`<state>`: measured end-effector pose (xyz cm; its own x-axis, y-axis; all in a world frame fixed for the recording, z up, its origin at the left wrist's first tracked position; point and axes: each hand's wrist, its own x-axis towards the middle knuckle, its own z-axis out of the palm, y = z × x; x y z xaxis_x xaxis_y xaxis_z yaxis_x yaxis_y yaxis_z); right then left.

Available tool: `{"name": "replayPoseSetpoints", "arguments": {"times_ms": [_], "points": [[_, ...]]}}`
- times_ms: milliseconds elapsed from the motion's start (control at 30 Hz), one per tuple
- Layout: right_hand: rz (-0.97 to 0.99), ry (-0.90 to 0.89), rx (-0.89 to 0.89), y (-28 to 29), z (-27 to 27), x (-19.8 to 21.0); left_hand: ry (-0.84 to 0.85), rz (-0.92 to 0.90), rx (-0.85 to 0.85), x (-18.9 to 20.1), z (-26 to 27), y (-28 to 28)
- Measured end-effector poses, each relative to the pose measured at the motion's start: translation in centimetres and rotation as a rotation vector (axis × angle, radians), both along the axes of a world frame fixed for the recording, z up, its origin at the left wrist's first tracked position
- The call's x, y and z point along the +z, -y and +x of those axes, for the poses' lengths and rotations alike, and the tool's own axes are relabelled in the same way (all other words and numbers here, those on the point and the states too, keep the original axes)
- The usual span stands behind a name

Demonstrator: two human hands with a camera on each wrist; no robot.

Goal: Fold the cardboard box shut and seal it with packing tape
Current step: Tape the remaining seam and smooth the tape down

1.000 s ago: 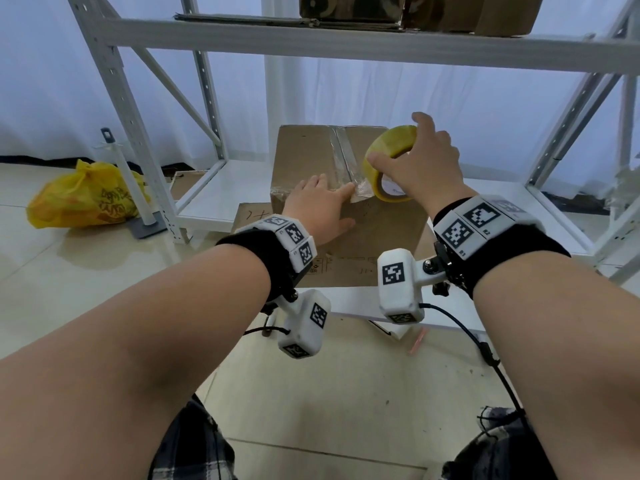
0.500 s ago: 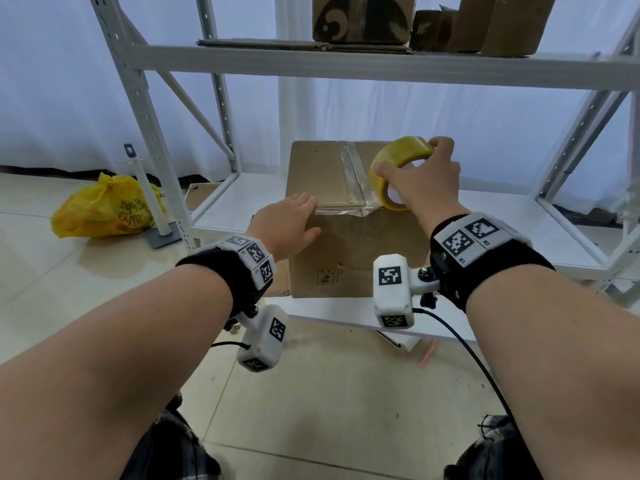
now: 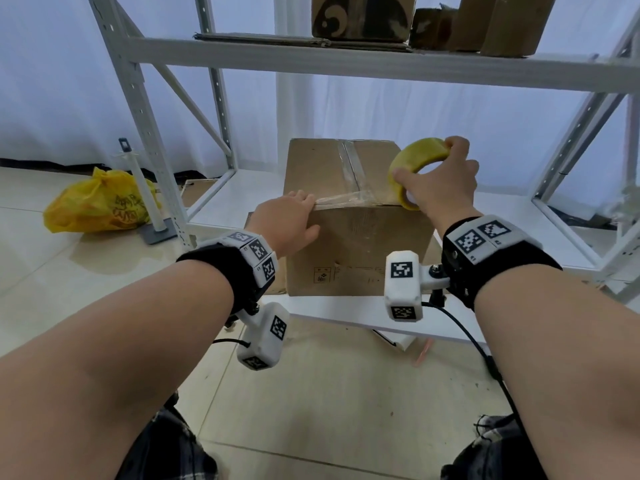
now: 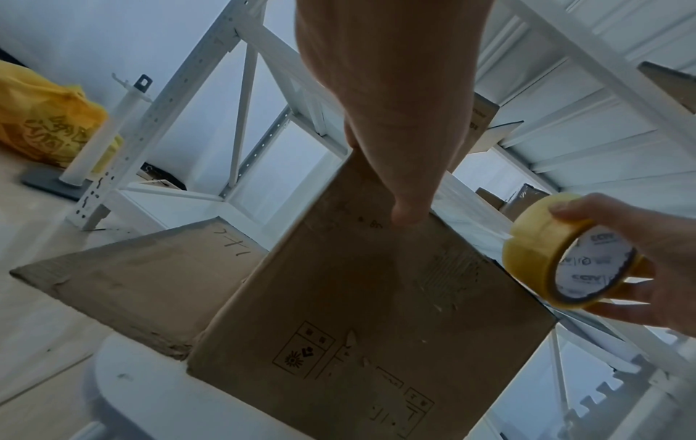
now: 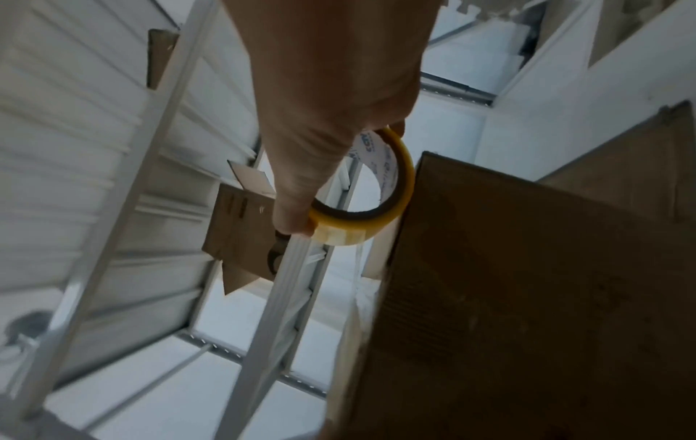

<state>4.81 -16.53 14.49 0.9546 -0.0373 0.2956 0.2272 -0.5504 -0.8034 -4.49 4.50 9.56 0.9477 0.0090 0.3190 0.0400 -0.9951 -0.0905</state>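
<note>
Fingers [image 3: 403,174] of right hand [image 3: 438,192] curl round tape roll [image 3: 415,161] at box [image 3: 360,251] front-top edge, 3 o'clock end; tape strip [image 3: 349,199] spans edge toward 9 o'clock; left hand [image 3: 284,221] flat, pressing strip start.

You wear black wristbands [image 3: 485,268] topped with white fiducial-marker blocks [image 3: 481,237], white wrist cameras [image 3: 401,285] on black cables [image 3: 485,358], and plaid trousers [image 3: 166,448].
</note>
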Motion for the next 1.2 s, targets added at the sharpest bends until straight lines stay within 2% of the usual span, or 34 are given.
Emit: {"name": "replayPoseSetpoints", "arguments": {"times_ms": [200,367,467,533,633,800,1000,1200], "points": [[-0.010,0.018,-0.015,0.0,0.0,-0.6,0.036,0.080,0.039,-0.1,0.7,1.2],[-0.014,0.011,-0.015,0.1,0.0,-0.6,0.094,-0.090,0.008,-0.2,1.7,2.0],[0.049,-0.003,-0.009,0.2,-0.4,0.2,0.096,-0.124,0.016,-0.1,1.8,1.7],[0.088,0.044,0.001,-0.2,-0.7,1.5,0.089,-0.140,-0.003,0.1,1.8,1.5],[0.023,0.143,0.014,-1.0,-1.4,3.1,0.073,-0.160,-0.007,0.3,1.8,1.3],[-0.084,0.026,-0.064,0.2,-1.5,1.1,0.063,-0.102,-0.011,0.0,1.8,1.4],[-0.174,0.056,-0.048,0.3,-0.7,0.0,0.046,-0.001,-0.006,0.1,1.7,2.0],[-0.249,0.018,-0.021,0.4,0.4,0.2,0.000,0.064,0.032,-0.1,2.6,5.4]]}}
